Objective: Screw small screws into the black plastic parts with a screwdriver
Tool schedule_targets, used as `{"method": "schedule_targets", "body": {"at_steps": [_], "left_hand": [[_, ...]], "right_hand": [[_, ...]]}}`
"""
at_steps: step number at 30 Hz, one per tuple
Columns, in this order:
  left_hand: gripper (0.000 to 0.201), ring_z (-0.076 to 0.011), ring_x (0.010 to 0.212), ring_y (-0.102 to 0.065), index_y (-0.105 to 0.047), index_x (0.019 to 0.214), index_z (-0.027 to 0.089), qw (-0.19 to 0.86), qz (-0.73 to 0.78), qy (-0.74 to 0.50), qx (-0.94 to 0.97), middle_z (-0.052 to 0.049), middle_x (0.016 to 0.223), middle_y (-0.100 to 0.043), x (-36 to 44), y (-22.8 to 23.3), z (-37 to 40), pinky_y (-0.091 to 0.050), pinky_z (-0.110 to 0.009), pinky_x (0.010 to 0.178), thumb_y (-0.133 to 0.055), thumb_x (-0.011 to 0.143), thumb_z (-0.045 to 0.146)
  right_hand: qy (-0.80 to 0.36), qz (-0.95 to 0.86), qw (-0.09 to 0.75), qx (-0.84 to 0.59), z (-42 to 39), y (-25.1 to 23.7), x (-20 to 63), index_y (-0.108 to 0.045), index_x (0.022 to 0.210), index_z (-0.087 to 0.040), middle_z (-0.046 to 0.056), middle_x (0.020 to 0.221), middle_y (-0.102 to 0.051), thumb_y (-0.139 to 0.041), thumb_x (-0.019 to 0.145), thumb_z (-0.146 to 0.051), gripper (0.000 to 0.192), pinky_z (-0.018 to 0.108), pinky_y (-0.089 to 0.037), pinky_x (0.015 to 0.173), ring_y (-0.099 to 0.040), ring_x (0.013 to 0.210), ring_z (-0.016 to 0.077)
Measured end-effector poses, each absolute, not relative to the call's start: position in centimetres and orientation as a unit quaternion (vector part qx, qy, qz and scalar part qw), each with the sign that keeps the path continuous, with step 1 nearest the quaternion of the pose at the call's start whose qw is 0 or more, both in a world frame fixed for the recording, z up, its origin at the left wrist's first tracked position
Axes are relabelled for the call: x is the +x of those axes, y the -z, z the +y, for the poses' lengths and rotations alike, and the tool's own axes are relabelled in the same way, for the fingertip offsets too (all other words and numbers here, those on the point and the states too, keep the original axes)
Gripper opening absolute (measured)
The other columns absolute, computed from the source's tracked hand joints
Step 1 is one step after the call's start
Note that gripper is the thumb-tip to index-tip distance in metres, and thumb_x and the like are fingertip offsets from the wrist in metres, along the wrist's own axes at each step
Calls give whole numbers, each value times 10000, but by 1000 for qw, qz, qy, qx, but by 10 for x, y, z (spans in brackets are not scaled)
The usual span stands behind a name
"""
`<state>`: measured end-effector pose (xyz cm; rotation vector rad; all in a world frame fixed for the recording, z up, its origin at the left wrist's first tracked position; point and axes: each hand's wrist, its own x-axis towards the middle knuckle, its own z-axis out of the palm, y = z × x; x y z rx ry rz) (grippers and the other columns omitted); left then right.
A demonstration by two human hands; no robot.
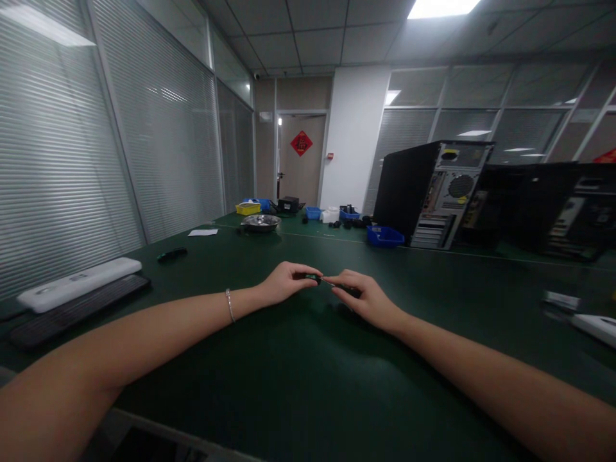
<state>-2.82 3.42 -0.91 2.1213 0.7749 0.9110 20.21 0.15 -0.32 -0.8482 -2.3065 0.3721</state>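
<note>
Above the middle of the green table, my left hand [287, 283] pinches a small dark part with a bit of green on it [312, 278] between thumb and fingers; its kind is too small to tell. My right hand [364, 296] is closed around a slim tool with a metal tip and a dark handle [353, 292], whose exact kind I cannot make out. The tool's tip points left and reaches the small part or stops right beside it. A thin bracelet [230, 305] circles my left wrist.
To the left lie a black keyboard [81, 311], a long white device [81, 283] and a dark green-marked object [172, 255]. Farther back are a round metal dish [260, 222] and a yellow bin [248, 208]. A blue bin [385, 236] stands by a computer case [409, 192].
</note>
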Motion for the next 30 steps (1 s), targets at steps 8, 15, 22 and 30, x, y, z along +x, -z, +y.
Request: {"method": "schedule_targets", "body": {"at_steps": [8, 15, 22, 30], "left_hand": [[330, -159, 780, -598, -645, 1081, 169, 322, 304, -331, 834, -62, 972, -681, -27, 8, 31, -449, -249, 692, -609, 781, 301], [308, -143, 693, -592, -654, 1058, 150, 339, 315, -327, 824, -54, 817, -681, -25, 2, 24, -439, -222, 624, -577, 802, 302], [304, -148, 725, -606, -657, 1050, 151, 363, 301, -328, 818, -56, 831, -680, -26, 2, 23, -471, -246, 674, -581, 800, 307], [305, -141, 725, -602, -654, 1049, 136, 406, 294, -331, 799, -58, 820, -672, -26, 5, 30, -478, -254, 685, -597, 791, 289]], "right_hand": [[-123, -887, 316, -315, 0, 3, 200, -589, 1180, -235, 63, 949, -607, -495, 881, -268, 315, 294, -459, 723, -567, 831, 172], [-117, -890, 313, -311, 1, 4, 199, -569, 1204, -239, 64, 948, -616, -496, 878, -259, 335, 307, -456, 754, -567, 841, 177], [-125, -888, 308, -318, 1, 4, 199, -572, 1190, -244, 54, 945, -615, -514, 869, -239, 326, 296, -453, 743, -571, 841, 171], [-151, -880, 312, -324, 0, 3, 198, -571, 1183, -240, 49, 946, -613, -512, 876, -255, 313, 286, -444, 727, -565, 839, 167]]}}
